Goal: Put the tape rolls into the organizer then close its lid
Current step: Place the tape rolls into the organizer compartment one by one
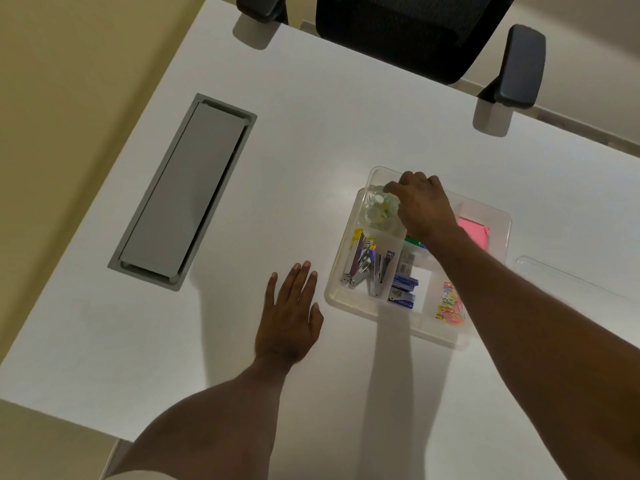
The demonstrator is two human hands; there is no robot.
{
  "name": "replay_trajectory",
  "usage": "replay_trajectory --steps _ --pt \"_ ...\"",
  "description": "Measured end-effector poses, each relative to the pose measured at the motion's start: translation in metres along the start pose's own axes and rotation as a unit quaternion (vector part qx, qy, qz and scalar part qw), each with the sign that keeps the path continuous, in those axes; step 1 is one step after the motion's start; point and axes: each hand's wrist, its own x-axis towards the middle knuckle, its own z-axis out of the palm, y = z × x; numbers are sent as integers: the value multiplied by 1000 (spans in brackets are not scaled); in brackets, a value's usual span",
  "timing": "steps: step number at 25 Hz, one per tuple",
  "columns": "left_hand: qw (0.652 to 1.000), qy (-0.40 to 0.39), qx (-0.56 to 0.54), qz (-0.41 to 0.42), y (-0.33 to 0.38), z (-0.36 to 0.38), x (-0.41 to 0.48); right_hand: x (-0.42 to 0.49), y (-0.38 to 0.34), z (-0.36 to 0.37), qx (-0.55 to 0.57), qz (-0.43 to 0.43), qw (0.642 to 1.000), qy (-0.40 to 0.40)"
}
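Note:
A clear plastic organizer [332,289] stands on the white desk, its top uncovered. Several clear tape rolls [375,211] lie in its far-left compartment. My right hand [424,204] reaches over that compartment with its fingers curled down at the rolls; whether it grips one is hidden by the hand. My left hand [289,313] lies flat on the desk just left of the organizer, fingers spread, holding nothing. The clear lid [568,277] lies flat on the desk to the right of the organizer.
The organizer also holds staplers [363,263], blue staple boxes [403,289], coloured paper clips [450,304] and pink sticky notes [474,232]. A grey cable hatch [187,192] is set into the desk at left. A black office chair [415,32] stands at the far edge.

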Motion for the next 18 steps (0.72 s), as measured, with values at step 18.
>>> replay_trajectory --steps 18 --pt "1000 -1 23 -5 -1 2 -1 13 -3 10 -55 -101 993 -17"
